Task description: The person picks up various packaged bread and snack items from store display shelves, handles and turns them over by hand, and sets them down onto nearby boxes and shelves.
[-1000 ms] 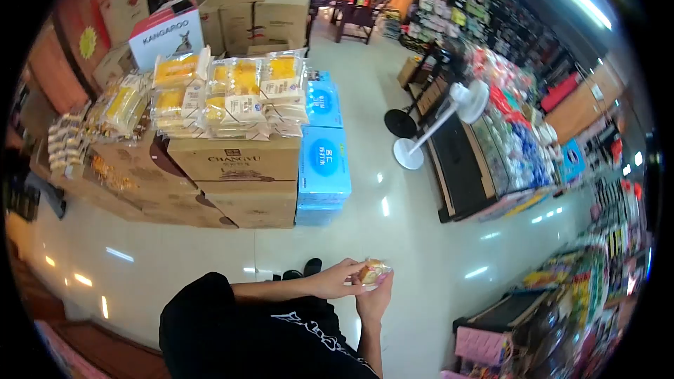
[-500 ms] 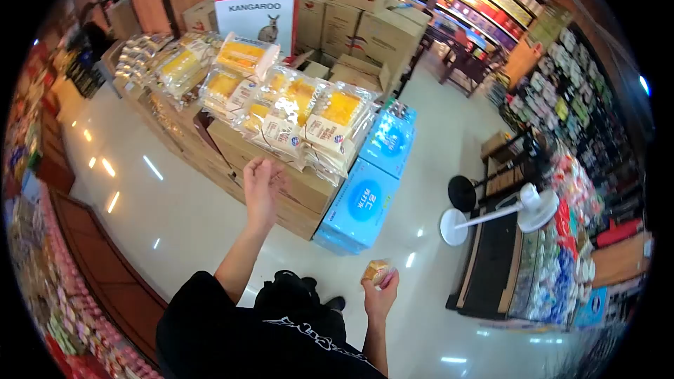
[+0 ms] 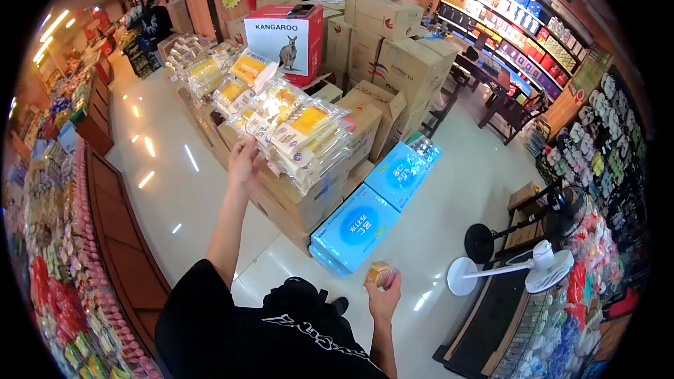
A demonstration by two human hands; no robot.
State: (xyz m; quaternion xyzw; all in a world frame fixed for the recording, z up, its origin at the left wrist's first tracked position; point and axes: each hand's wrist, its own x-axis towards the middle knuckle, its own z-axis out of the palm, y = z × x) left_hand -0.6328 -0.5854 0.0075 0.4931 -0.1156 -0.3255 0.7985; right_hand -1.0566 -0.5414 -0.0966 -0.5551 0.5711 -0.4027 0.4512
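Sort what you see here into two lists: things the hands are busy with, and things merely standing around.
In hand:
left hand, reaching to the clear bags of yellow cakes on the cartons
right hand, holding a small wrapped bun

Standing around:
Kangaroo box
blue packs
white fan

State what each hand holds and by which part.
Right hand grips a small wrapped bun from below. Left hand holds nothing; it reaches to the bagged cakes.
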